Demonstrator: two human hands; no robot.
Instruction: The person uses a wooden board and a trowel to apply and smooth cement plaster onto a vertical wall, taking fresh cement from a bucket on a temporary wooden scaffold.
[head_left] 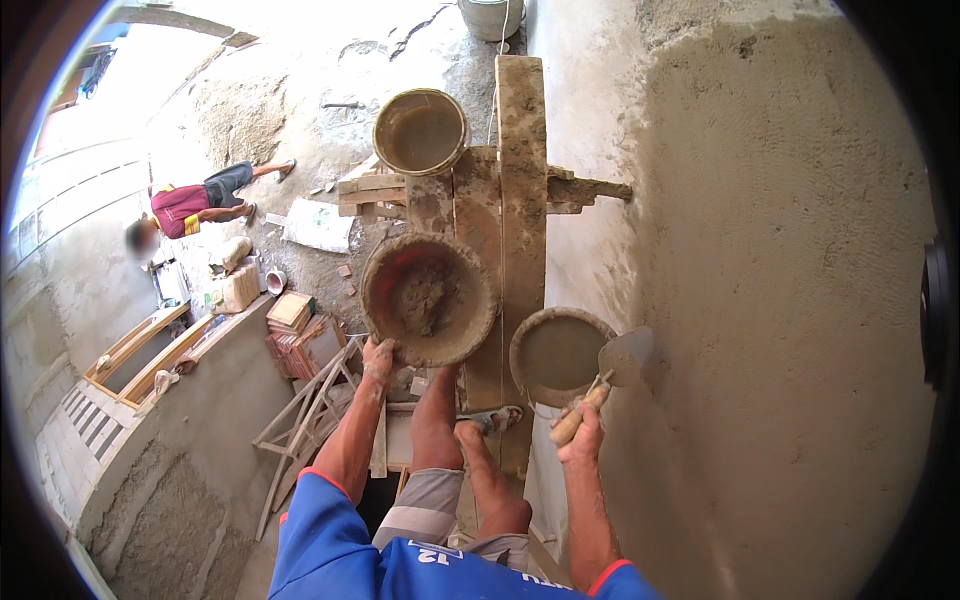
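Note:
My left hand [380, 362] is closed on the near rim of a round mortar basin [486, 318], which rests on the scaffold planks. A lump of wet grey mortar [425, 297] lies inside it. In my right hand [582, 436] is a trowel [628, 356], gripped by its wooden handle, with its metal blade toward the wall. The blade overlaps the right side of a bucket of grey, watery liquid [514, 350] in this view. Farther ahead on the planks is another bucket [379, 130] with murky liquid in it.
Wet plaster covers the wall [780, 300] at my right. The narrow scaffold planks [521, 200] run ahead, with my feet on them. Below on the left are a wooden sawhorse [305, 420], stacked tiles [310, 345] and a white sack [318, 225]. A person [190, 208] stands on the ground there.

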